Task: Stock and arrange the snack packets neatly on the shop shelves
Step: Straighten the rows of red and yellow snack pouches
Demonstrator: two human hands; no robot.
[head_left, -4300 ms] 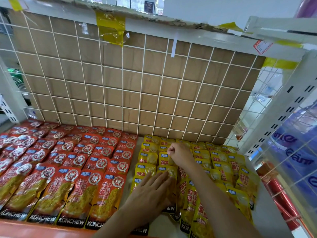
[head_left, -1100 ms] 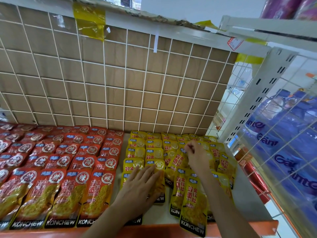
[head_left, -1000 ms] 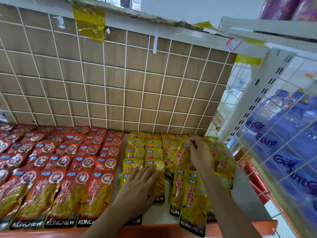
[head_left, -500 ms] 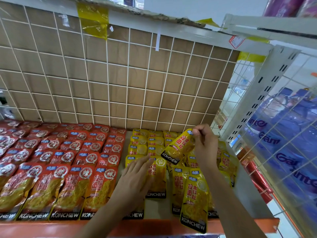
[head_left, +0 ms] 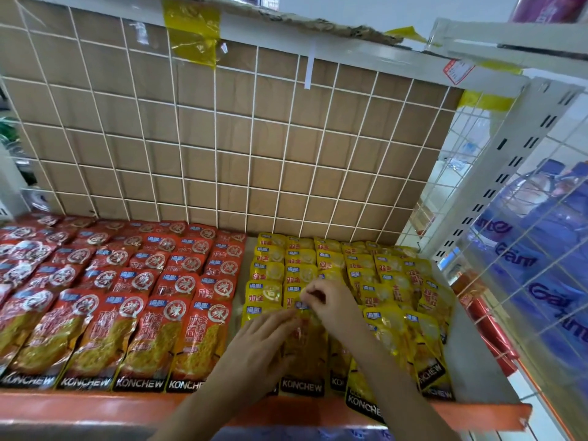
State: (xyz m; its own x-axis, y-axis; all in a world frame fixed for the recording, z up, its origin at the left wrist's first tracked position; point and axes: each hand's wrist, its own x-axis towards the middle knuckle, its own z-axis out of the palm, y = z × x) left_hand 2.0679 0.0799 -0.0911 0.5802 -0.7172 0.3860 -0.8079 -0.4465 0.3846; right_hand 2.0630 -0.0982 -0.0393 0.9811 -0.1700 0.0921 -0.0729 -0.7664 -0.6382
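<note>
Head view. A: At the shelf's (head_left: 95, 405) front edge, the yellow packet (head_left: 305, 348) that was airborne half a second ago now lies flat. Left hand (head_left: 264, 338) rests straight-fingered on it; right hand (head_left: 331, 303) pinches its top.
B: Placed, then. Probably just squaring left. Yellow rows (head_left: 359, 259) toward the back edge look tidy.

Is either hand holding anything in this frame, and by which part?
The right hand pinches the yellow foil snack packet by its top edge; the left hand lies flat on the packet's left side.

Left hand (head_left: 264, 342), right hand (head_left: 331, 300), bare forearms (head_left: 397, 386)
</note>
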